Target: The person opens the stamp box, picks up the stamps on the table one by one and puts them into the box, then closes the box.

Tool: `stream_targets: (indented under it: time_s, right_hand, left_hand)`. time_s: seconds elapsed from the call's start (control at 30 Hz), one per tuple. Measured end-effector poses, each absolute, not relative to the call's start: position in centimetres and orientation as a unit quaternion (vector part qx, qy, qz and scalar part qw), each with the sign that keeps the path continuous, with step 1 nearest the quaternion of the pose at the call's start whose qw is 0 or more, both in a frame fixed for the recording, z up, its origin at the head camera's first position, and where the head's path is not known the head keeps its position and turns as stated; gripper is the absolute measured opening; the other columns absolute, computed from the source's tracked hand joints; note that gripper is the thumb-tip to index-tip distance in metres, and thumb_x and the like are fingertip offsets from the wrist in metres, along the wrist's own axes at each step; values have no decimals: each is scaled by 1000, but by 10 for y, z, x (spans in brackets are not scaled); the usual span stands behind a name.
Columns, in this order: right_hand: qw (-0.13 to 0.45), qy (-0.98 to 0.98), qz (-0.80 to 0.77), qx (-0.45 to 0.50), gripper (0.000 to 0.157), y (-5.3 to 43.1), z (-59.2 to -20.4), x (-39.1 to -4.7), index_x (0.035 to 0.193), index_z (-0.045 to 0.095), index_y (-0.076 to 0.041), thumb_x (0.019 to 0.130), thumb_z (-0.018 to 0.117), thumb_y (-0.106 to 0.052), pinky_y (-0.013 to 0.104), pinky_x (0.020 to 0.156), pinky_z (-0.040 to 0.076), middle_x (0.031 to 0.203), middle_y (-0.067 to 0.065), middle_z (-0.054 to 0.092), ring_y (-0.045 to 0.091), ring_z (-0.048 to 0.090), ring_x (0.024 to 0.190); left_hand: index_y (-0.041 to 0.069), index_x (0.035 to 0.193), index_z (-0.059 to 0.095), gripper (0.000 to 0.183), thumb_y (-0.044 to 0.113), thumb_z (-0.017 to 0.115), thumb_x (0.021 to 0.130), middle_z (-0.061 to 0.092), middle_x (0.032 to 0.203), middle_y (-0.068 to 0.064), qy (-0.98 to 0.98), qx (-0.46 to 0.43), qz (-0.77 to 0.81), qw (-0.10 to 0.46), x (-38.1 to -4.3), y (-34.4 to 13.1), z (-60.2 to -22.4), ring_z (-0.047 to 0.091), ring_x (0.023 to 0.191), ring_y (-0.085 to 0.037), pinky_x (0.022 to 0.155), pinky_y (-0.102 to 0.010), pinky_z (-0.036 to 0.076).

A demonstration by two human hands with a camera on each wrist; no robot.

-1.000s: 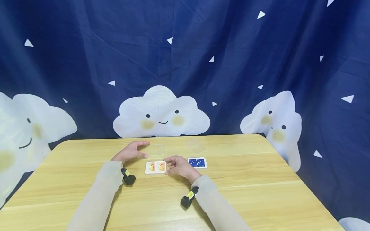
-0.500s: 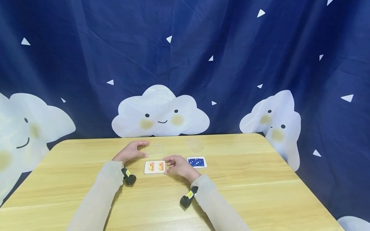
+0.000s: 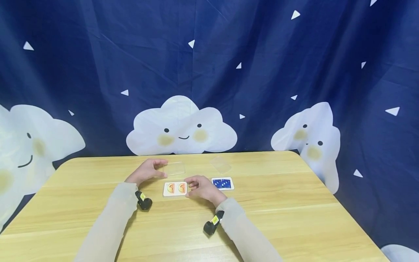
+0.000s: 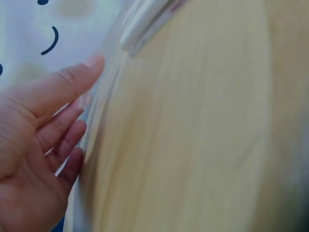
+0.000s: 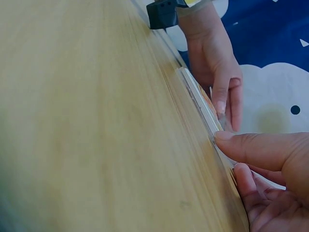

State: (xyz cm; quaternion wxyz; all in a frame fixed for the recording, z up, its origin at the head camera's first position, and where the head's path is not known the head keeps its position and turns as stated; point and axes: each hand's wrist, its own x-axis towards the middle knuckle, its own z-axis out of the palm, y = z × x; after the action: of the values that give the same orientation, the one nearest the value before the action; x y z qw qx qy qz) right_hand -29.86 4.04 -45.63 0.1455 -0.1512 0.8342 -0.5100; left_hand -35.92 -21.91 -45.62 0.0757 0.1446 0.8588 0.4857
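Observation:
My left hand (image 3: pixel 147 171) holds a clear plastic lid (image 3: pixel 175 168) by its left end, thumb at the near corner and fingers at the far one. In the left wrist view the thumb (image 4: pixel 72 79) and fingers spread along the see-through edge. Just nearer lies a white card deck (image 3: pixel 175 189) with two orange-and-yellow pictures, sitting in a shallow clear case. My right hand (image 3: pixel 204 190) grips this deck's right end. From the right wrist view, its thumb (image 5: pixel 246 145) is against the side of the layered deck (image 5: pixel 200 104).
To the right of my right hand lies a second deck (image 3: pixel 223 183), blue-faced with a white border. Behind it another clear lid (image 3: pixel 221 165) rests at a slant on the wooden table (image 3: pixel 278 218). A dark blue curtain (image 3: pixel 262 83) hangs beyond the table's far edge.
My left hand has shifted slightly left, and the clear lid has moved with it. My right hand and the orange-pictured deck stay in place.

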Motion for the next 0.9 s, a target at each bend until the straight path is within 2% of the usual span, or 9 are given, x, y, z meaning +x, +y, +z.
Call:
stream_targets:
  time_s: [0.17, 0.3, 0.9]
  right_hand:
    - [149, 832, -514, -146, 52, 40, -456, -299, 120, 63, -9, 71, 78, 0, 31, 85, 48, 102, 3, 60, 17, 56, 92]
    - [149, 833, -514, -143, 52, 40, -455, -298, 119, 63, -10, 71, 78, 0, 31, 85, 48, 101, 3, 60, 16, 56, 92]
    - [151, 828, -520, -146, 51, 40, -456, -298, 119, 63, -8, 71, 78, 1, 32, 86, 48, 103, 4, 60, 17, 56, 93]
  left_hand:
    - [0, 132, 52, 64, 17, 78, 76, 54, 133, -17, 862, 140, 483, 65, -355, -225, -452, 46, 122, -36, 104, -51, 32]
    - [1, 131, 52, 61, 18, 76, 78, 54, 133, -18, 862, 143, 483, 59, -353, -228, -449, 45, 120, -35, 101, -51, 35]
    - [-3, 129, 53, 57, 15, 74, 80, 51, 135, -20, 845, 185, 500, 52, -326, -230, -434, 43, 122, -39, 104, -53, 32]
